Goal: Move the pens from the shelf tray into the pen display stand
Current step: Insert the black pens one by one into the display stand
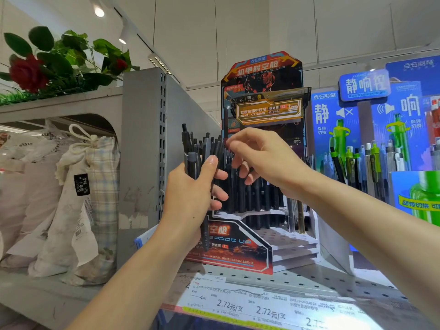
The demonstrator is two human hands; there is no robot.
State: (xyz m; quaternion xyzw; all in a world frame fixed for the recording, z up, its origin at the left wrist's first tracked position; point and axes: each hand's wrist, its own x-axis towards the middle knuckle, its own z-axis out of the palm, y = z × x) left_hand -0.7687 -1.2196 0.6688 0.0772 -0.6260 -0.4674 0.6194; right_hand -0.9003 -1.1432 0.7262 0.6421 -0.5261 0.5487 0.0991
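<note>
My left hand (pixel 194 191) grips an upright bundle of several black pens (pixel 201 151) in front of the red and black pen display stand (pixel 252 244). My right hand (pixel 259 153) reaches across at the top of the bundle, its fingertips pinching the upper end of one black pen. Behind both hands, several black pens (pixel 252 196) stand in the stand's upper tiers. The stand's lower white tiers (pixel 295 244) show bare holes. No shelf tray is visible.
A grey shelf upright (pixel 142 148) stands just left of the stand. Cloth bags (pixel 78 201) fill the left shelf, with artificial roses (pixel 28 72) above. A blue display with green and grey pens (pixel 371 163) stands at the right. Price labels (pixel 250 308) line the perforated shelf edge.
</note>
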